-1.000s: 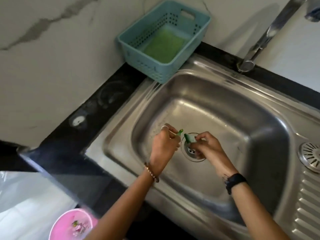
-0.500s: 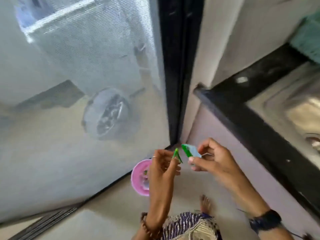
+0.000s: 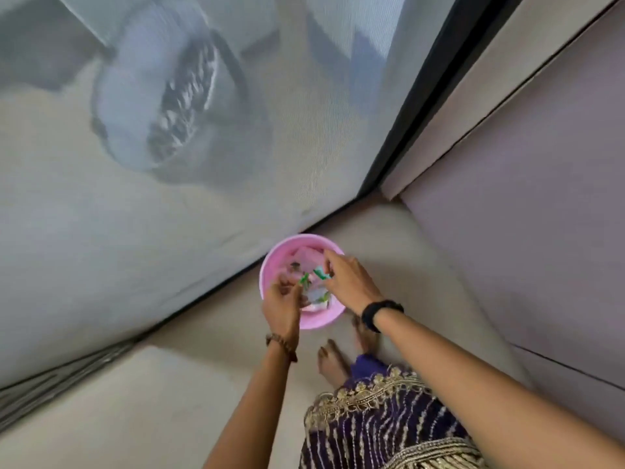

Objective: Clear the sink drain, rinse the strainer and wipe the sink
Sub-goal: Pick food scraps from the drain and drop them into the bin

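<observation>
A small pink bin [image 3: 329, 319] stands on the floor with bits of wrapper and scraps inside. My left hand [image 3: 282, 308] hovers over its near left rim, pinching a small green scrap [image 3: 304, 278]. My right hand [image 3: 348, 280] is over the bin's right side, fingers closed on a green and white piece of wrapper [image 3: 321, 274]. Both pieces are above the bin's opening. The sink and its strainer are out of view.
A mesh screen door [image 3: 169, 147] with a dark frame [image 3: 416, 96] fills the left and top. A pale cabinet side [image 3: 524, 198] rises on the right. My bare feet [image 3: 333, 362] stand just behind the bin on the beige floor.
The view swung from the sink down to the floor. Both hands carried the green scraps away from the drain and lowered them over the pink bin.
</observation>
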Motion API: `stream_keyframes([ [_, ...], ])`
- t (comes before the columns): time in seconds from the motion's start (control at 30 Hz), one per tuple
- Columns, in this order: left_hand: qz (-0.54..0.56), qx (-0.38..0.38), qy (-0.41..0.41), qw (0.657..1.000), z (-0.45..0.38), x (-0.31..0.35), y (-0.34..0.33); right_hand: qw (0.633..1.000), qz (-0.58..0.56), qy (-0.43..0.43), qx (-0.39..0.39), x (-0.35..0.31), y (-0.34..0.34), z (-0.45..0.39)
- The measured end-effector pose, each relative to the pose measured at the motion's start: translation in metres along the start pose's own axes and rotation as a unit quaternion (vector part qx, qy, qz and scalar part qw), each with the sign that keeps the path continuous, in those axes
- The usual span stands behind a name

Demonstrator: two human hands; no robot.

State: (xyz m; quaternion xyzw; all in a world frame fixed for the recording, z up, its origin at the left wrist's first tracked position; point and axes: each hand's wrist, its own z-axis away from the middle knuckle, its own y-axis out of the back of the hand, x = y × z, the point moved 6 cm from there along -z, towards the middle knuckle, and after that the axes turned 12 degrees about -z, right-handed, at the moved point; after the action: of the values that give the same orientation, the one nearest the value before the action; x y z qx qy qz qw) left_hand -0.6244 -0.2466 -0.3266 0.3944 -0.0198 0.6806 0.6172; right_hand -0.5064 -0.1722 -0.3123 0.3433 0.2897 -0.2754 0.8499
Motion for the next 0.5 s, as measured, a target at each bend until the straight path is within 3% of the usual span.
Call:
stream_keyframes([
  [0.2,-0.035,-0.107,0.042,0.993,-0.069,-0.073,-0.049,0.994,-0.028,-0.073,-0.078,0.071,-0.076,-0.058],
  [0.3,-0.019,-0.117,0.045,0.992,-0.066,-0.075,-0.047,0.992,-0.063,-0.099,-0.054,0.076,-0.078,-0.061],
  [0.37,0.008,-0.113,0.053,0.992,-0.051,-0.064,-0.039,0.982,-0.148,-0.115,-0.018,0.066,-0.067,-0.051],
  [0.5,0.167,-0.117,0.122,0.971,0.002,-0.009,-0.019,0.902,-0.398,-0.16,0.049,0.02,-0.021,-0.005],
])
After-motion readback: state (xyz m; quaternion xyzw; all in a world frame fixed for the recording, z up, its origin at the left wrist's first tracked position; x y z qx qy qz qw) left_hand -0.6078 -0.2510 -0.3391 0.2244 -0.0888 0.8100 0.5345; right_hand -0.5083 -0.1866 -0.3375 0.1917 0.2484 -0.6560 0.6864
